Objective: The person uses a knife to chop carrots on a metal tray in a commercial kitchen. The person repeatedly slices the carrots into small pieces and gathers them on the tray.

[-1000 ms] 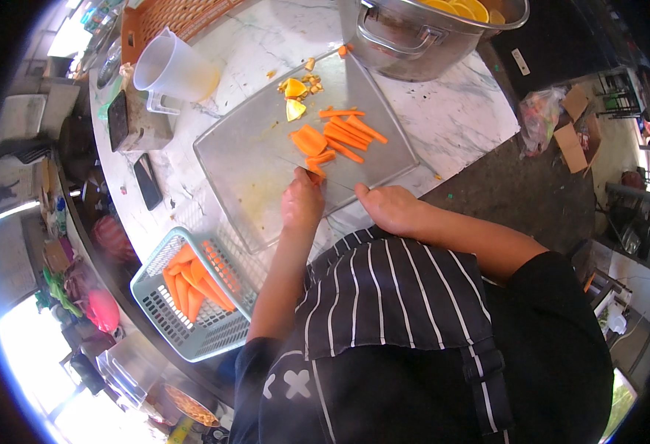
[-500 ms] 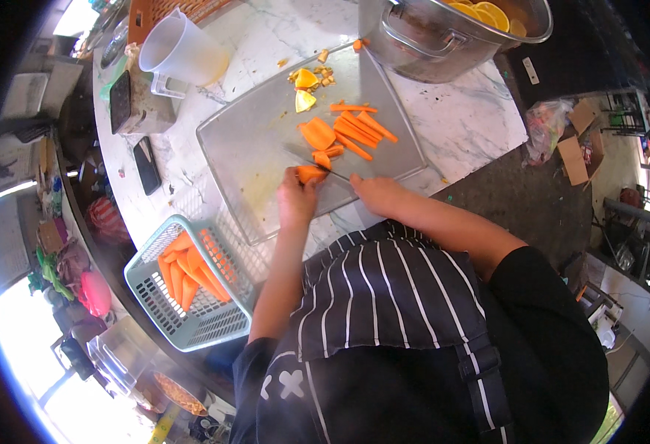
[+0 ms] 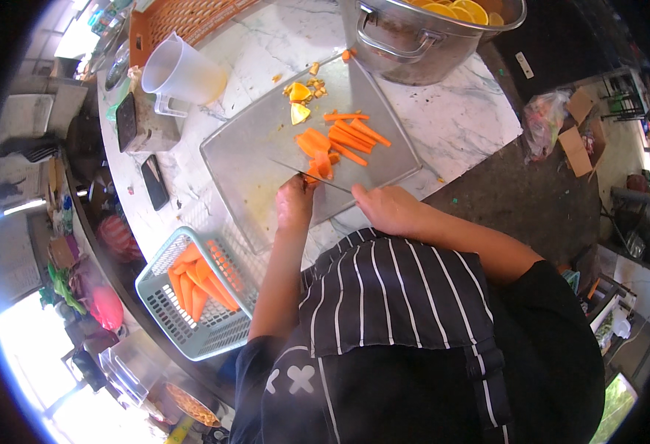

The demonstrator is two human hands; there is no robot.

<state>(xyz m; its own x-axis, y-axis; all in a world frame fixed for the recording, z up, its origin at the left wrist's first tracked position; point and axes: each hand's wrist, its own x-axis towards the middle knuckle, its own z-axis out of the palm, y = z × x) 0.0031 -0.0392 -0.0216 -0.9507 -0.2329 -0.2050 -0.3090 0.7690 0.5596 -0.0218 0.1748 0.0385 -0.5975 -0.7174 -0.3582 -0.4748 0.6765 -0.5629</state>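
Note:
My right hand is closed around the handle of a knife. Its thin blade slants up and left, across the carrot pieces by my left fingertips. My left hand is closed, pinching a cut carrot piece at the near part of the grey cutting board. Just beyond the blade lie more carrot chunks. Several long carrot sticks rest to their right. Farther up the board are yellow-orange fruit pieces and small carrot ends.
At my left stands a light-blue plastic basket of peeled carrots. A phone, a plastic measuring jug and an orange crate are beyond it. A large steel pot with orange slices stands far right near the table edge.
The view has shifted slightly. The knife blade now lies across the carrot with its edge-on line showing, and the carrot pieces beyond my left fingers have spread apart. Both hands keep their grips.

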